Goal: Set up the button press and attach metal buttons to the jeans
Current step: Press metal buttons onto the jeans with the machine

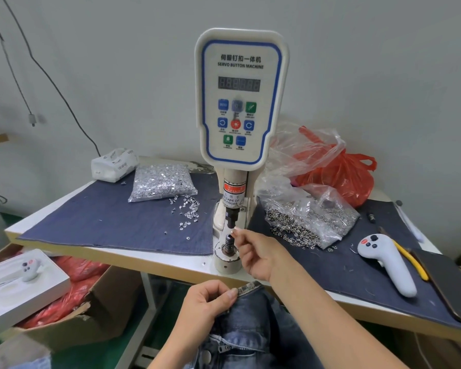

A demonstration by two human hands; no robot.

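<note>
Looks like loading is underway, nothing pressed yet. The right hand (253, 251) pinches something small at the lower die (228, 242) of the button press (240, 102); too tiny to identify. The left hand (205, 302) grips the jeans (253, 326) waistband below the worktop (171, 258), no button visible there.

plain pale grey wall (370, 62) behind everything, with a couple of dark cables (51, 75) hanging down it on the left. the white worktable (171, 265) has a tan edge and dark denim mats (112, 222) laid over the top. green floor (168, 310) underneath, lighting's soft and even.
</note>
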